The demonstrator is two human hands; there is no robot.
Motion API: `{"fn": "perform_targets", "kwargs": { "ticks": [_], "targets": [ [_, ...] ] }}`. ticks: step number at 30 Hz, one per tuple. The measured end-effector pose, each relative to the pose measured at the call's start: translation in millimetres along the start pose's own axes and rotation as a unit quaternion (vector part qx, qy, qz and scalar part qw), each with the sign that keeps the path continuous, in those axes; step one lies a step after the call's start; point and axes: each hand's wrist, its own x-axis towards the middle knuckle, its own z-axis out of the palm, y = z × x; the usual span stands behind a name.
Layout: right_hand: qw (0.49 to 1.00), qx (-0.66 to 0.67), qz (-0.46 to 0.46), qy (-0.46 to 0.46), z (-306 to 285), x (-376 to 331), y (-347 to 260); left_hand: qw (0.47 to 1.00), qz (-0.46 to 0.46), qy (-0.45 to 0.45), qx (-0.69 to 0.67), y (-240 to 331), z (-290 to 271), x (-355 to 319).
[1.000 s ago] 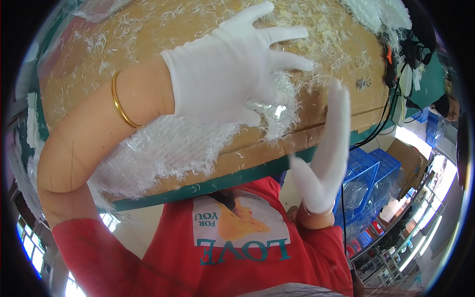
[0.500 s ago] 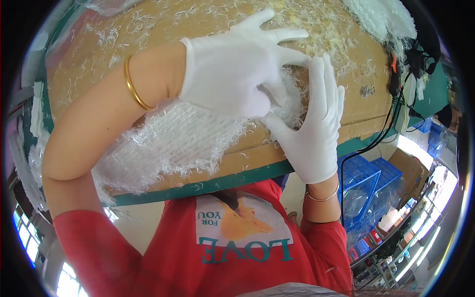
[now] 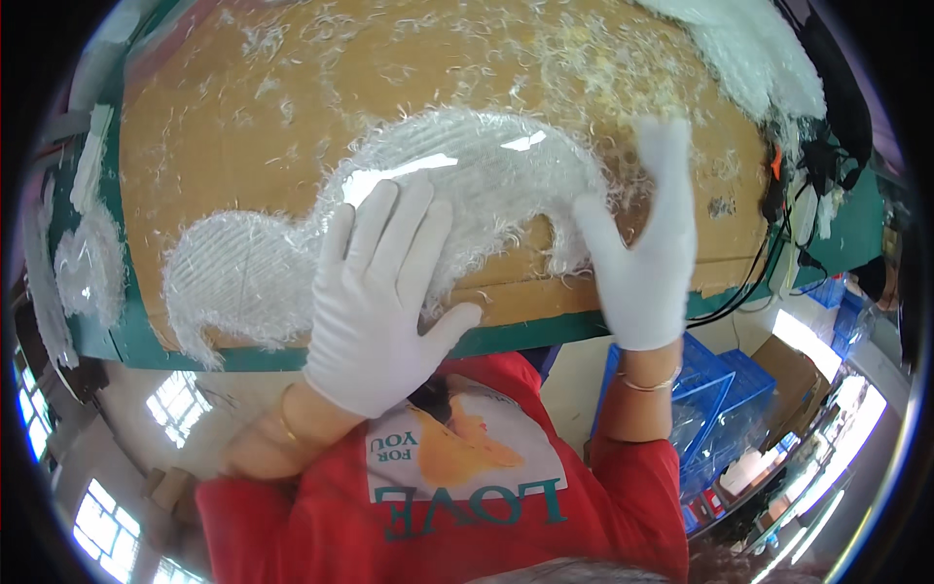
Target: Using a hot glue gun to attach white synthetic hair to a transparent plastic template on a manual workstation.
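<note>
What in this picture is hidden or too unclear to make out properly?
All in the head view:
- The part of the white fibre sheet under the left hand is covered by the glove.
- Both palms face down, so contact beneath them is unseen; the right hand hides the sheet's edge.
- The white pile at the top is cut off by the rim.
- Items in the blue crates are blurred and too small.

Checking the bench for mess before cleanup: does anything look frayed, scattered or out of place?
Yes. The white woven mat under the left hand is ragged at its edges, with the right hand at its end. Loose white fibres lie scattered over the brown board.
</note>
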Motion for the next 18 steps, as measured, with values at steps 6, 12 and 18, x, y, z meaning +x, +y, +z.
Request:
{"fn": "perform_targets", "kwargs": {
  "ticks": [6,12,18],
  "targets": [
    [0.968,-0.077,-0.228,-0.065,1,25,6,1.000,0.031,-0.002,0.002,-14,2,-2],
    [0.952,-0.081,-0.265,-0.130,5,42,10,1.000,0.018,-0.010,-0.009,-14,-2,4],
    [0.951,-0.069,-0.284,-0.104,18,51,16,1.000,0.005,0.006,-0.007,-10,0,4]
  ]
}}
